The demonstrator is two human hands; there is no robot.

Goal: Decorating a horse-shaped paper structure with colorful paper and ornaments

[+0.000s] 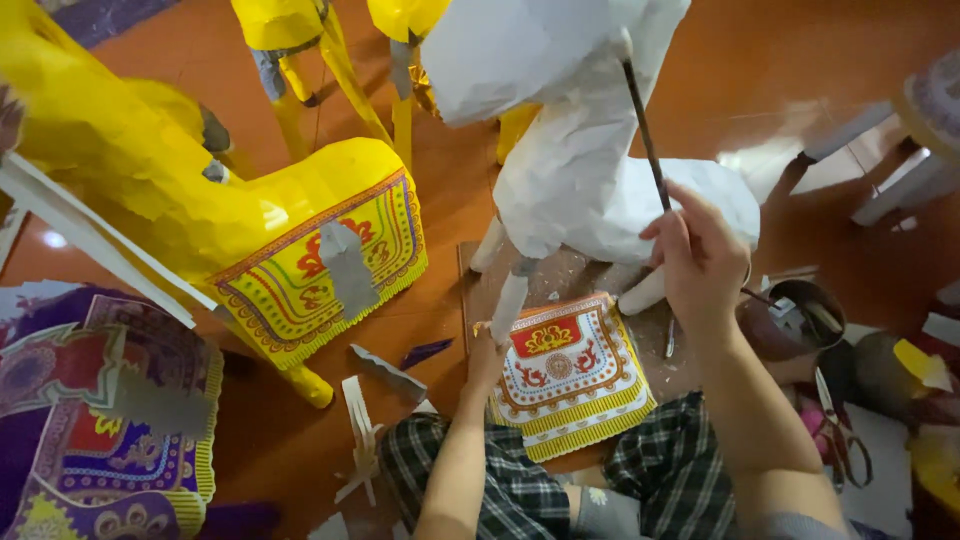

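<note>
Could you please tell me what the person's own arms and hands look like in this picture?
Both forearms are bare, with no sleeves reaching the wrists. The left hand and right hand wear no gloves, and no rings, watch or bracelets show. Near the bottom edge by the right elbow, a grey-blue edge of cloth may be a pushed-up sleeve.

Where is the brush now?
In the head view, the brush is right of centre, held upright in the right hand, with its tip against the white paper horse.
</note>
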